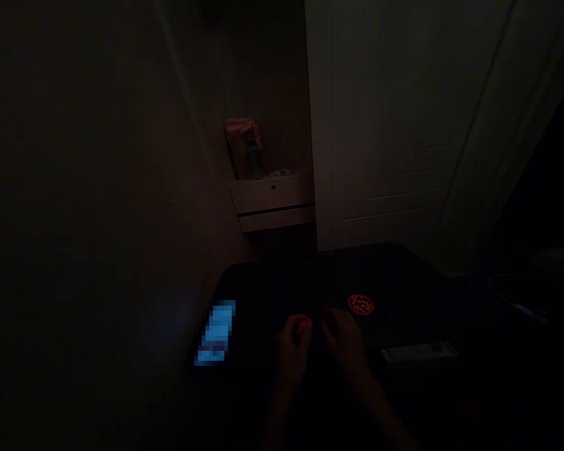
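The scene is very dark. My left hand (291,341) is closed over a small glowing red piece (303,325) whose kind I cannot make out. Just to its right, my right hand (345,335) has its fingers curled inward; what they hold, if anything, is lost in shadow. A gap separates the two hands. Beyond my right hand lies a round red disc (361,305) with a dotted pattern, flat on the dark table (282,282).
A lit phone screen (216,332) lies at the table's left side. To the right is a pale flat box (420,352), with a cable (502,294) farther off. Behind stand a drawer unit (277,197) holding a green bottle (253,160) and a pale door panel (380,125).
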`<state>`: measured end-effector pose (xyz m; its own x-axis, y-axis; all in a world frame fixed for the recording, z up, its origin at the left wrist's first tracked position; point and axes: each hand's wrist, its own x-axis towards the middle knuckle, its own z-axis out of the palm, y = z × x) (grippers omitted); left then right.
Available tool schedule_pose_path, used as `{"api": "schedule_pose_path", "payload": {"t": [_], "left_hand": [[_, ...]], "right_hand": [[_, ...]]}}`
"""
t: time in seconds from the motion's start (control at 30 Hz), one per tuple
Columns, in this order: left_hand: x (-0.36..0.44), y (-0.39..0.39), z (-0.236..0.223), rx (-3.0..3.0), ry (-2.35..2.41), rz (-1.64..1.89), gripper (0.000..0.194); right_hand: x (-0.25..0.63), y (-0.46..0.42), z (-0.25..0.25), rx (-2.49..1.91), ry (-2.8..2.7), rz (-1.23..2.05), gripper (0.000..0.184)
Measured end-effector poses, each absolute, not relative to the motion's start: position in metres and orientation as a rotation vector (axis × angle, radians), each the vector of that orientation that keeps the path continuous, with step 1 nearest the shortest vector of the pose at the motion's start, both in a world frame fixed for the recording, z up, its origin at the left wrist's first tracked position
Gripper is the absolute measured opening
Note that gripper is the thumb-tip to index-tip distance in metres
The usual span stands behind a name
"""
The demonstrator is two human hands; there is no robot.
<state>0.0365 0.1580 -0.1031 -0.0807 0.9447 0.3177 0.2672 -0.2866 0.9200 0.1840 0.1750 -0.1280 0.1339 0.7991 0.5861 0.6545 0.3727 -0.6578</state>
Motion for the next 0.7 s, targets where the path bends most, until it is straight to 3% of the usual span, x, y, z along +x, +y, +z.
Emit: {"api": "schedule_pose_path", "payload": {"t": [0.43, 0.7], "left_hand": [[0.035, 0.158, -0.104, 1.579, 1.332, 1.383, 0.027], [0.036, 0.156, -0.102, 1.513, 1.322, 1.369, 0.047]], "right_hand": [[0.184, 0.176, -0.128, -1.337, -1.534, 0.211, 0.022], [0.183, 0.165, -0.116, -1.111, -1.6, 0.334, 0.022]]}}
